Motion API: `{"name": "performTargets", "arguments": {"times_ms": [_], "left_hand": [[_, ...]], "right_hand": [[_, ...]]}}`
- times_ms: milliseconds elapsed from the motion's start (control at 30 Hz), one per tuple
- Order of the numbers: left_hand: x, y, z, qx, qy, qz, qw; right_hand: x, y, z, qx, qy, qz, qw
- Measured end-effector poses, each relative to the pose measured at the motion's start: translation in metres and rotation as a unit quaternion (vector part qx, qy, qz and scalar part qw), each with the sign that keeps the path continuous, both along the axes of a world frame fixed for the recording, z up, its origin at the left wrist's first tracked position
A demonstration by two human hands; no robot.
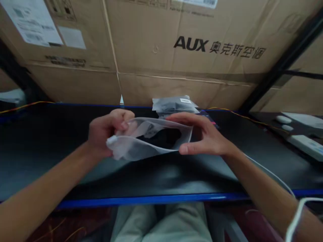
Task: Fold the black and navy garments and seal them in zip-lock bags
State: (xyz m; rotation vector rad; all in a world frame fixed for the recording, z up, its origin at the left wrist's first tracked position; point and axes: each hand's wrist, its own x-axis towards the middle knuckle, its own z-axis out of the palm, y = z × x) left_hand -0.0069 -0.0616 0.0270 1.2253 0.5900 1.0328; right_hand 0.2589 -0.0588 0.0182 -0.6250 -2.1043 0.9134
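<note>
A frosted translucent zip bag is held above the dark table, its mouth spread wide and facing me. Something black shows inside the opening; whether it is an item or the table seen through the bag I cannot tell. My left hand is closed around the bag's left end, beside a whitish slider. At the right end, my right hand holds the bag's mouth, thumb at the near rim and fingers at the far rim. Behind the bag lie more frosted packets, one with a white label.
A large cardboard box marked AUX stands along the back of the dark table. Black rack posts rise at the sides. At right are a white power strip and a white cable near my forearm.
</note>
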Motion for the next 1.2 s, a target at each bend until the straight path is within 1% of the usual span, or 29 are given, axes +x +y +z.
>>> {"name": "performTargets", "arguments": {"times_ms": [100,167,200,333,400,500,567,633,667,800,933,1000,1033,1100,1167,1200], "left_hand": [[-0.003,0.006,0.004,-0.058,-0.063,-0.008,0.996],[-0.002,0.01,0.002,-0.083,-0.075,-0.012,0.994],[-0.001,0.012,0.0,-0.092,-0.077,-0.012,0.993],[0.002,0.018,-0.01,-0.116,-0.066,-0.011,0.991],[0.003,0.019,-0.013,-0.114,-0.059,0.009,0.992],[0.005,0.02,-0.018,-0.096,-0.055,0.032,0.993],[0.007,0.02,-0.021,-0.091,-0.048,0.009,0.995],[0.009,0.02,-0.025,-0.085,-0.033,-0.008,0.996],[0.011,0.019,-0.027,-0.082,-0.019,0.003,0.996],[0.018,0.019,-0.03,-0.072,0.057,0.076,0.993],[0.021,0.02,-0.028,-0.069,0.068,0.093,0.991],[0.021,0.02,-0.027,-0.067,0.064,0.096,0.991],[0.021,0.02,-0.026,-0.072,0.064,0.094,0.991],[0.019,0.019,-0.027,-0.097,0.076,0.081,0.989],[0.019,0.016,-0.03,-0.125,0.114,0.045,0.984],[0.019,0.014,-0.033,-0.131,0.14,0.014,0.981]], "right_hand": [[0.005,0.001,0.004,-0.047,0.055,0.031,0.997],[0.004,0.002,0.003,-0.075,0.059,0.043,0.995],[0.003,0.002,0.002,-0.085,0.05,0.035,0.995],[-0.006,0.006,-0.008,-0.101,0.003,-0.052,0.994],[-0.009,0.008,-0.012,-0.105,0.013,-0.098,0.99],[-0.011,0.013,-0.017,-0.134,0.11,-0.164,0.971],[-0.011,0.016,-0.019,-0.171,0.187,-0.198,0.947],[-0.011,0.018,-0.02,-0.208,0.222,-0.211,0.929],[-0.011,0.018,-0.019,-0.218,0.222,-0.209,0.927],[-0.013,0.017,-0.016,-0.22,0.16,-0.181,0.945],[-0.012,0.015,-0.01,-0.237,0.159,-0.198,0.938],[-0.007,0.015,-0.006,-0.253,0.157,-0.186,0.936],[-0.003,0.015,-0.003,-0.268,0.141,-0.162,0.939],[0.006,0.015,0.0,-0.307,0.088,-0.077,0.944],[0.011,0.014,0.002,-0.34,0.04,0.016,0.939],[0.01,0.014,0.001,-0.35,0.026,0.04,0.936]]}}
